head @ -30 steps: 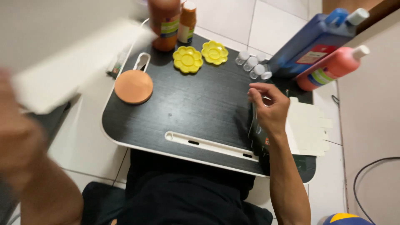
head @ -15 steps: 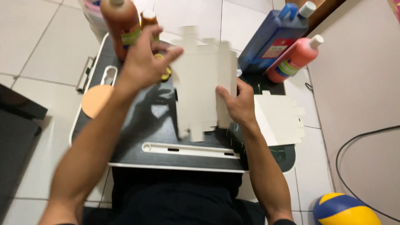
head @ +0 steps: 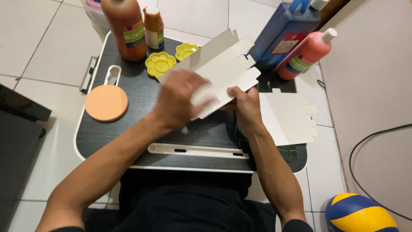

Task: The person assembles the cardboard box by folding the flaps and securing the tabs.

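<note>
While I sit on the tiled floor with the dark lap table [head: 128, 129] across my legs, both my hands are closed on a flat white cardboard box blank [head: 223, 68], held tilted above the middle of the table. My left hand [head: 178, 101] covers its near left part, fingers curled over the top face and thumb underneath, though the motion blur keeps me from telling exactly how tight the grip is. My right hand [head: 244, 105] pinches the near right edge between thumb and fingers. Just right of that hand a stack of more white blanks [head: 289, 118] lies flat over the table's right edge. At the far side stand a large brown paint bottle [head: 125, 28] and a small one [head: 153, 26], with two yellow flower-shaped palettes [head: 161, 63] near them. An orange round pad [head: 106, 102] lies at the left. A blue bottle [head: 285, 32] and a pink bottle [head: 307, 53] lean at the far right, and a blue-and-yellow ball [head: 360, 212] sits near right on the floor.
</note>
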